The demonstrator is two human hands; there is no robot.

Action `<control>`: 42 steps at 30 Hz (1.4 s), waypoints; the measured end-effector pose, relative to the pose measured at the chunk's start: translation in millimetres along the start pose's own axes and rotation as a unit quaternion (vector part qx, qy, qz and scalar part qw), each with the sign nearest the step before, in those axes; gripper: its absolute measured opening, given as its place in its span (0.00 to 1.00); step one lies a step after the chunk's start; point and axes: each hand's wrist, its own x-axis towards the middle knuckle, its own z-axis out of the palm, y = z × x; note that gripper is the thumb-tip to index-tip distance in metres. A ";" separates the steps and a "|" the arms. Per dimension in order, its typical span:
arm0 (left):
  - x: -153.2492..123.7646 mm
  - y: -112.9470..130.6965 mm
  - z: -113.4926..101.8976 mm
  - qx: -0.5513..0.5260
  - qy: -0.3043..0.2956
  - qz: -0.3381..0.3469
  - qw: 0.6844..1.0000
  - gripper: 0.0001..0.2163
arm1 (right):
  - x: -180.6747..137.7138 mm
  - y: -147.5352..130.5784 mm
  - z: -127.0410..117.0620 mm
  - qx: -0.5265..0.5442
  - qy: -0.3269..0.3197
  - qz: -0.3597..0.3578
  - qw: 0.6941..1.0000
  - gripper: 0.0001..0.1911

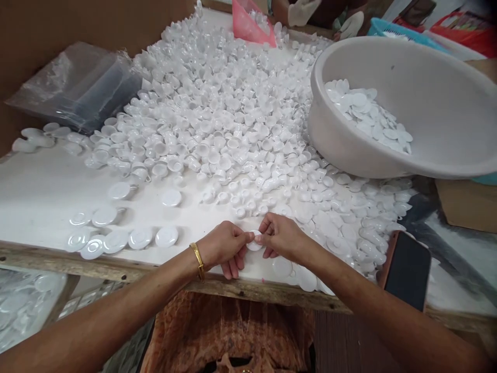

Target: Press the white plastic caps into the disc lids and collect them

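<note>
My table [39, 202] carries heaped cups [217, 119] beyond both hands; left hand [223, 249] and right hand [281, 238] pinch one saucer [254, 244] together

L hand [224, 249], R hand [282, 238] close together, fingers [248, 237] pinched

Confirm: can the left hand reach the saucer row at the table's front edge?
Probably yes: only bare tabletop lies between left hand and saucers; it pinches a white disc with the right hand.
</note>
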 end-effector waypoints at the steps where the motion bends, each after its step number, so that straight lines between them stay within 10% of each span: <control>1: 0.7 0.3 1.1 -0.006 0.002 0.001 1.000 0.21 | 0.0 -0.8 0.5 0.007 -0.001 0.006 1.000 0.11; 8: -12.1 -12.0 -4.4 -0.006 0.017 0.023 1.000 0.20 | -12.8 14.6 16.2 0.012 0.053 -0.074 0.996 0.13; 11: -38.5 -24.9 -30.4 0.099 0.119 -0.003 0.988 0.20 | -25.3 26.5 11.0 -0.049 0.139 -0.152 0.977 0.15; 16: -64.0 -21.1 -44.1 0.420 0.367 0.083 0.826 0.16 | -20.7 35.1 -21.9 -0.335 0.359 -0.226 0.841 0.14; 23: -0.7 10.8 14.8 0.522 0.358 0.257 0.730 0.18 | -6.4 36.8 -37.7 -0.509 0.366 -0.270 0.731 0.08; 27: 2.1 6.3 24.3 0.591 0.339 0.253 0.686 0.17 | -24.3 36.1 -37.6 -0.314 0.410 -0.273 0.811 0.10; 32: -19.5 -17.6 22.7 0.573 0.330 0.236 0.712 0.17 | -30.8 34.0 -21.0 0.021 0.194 -0.173 0.965 0.12; 42: -8.8 6.3 23.5 0.439 0.353 0.279 0.778 0.15 | -1.7 29.3 -13.3 0.188 0.177 -0.147 0.955 0.12</control>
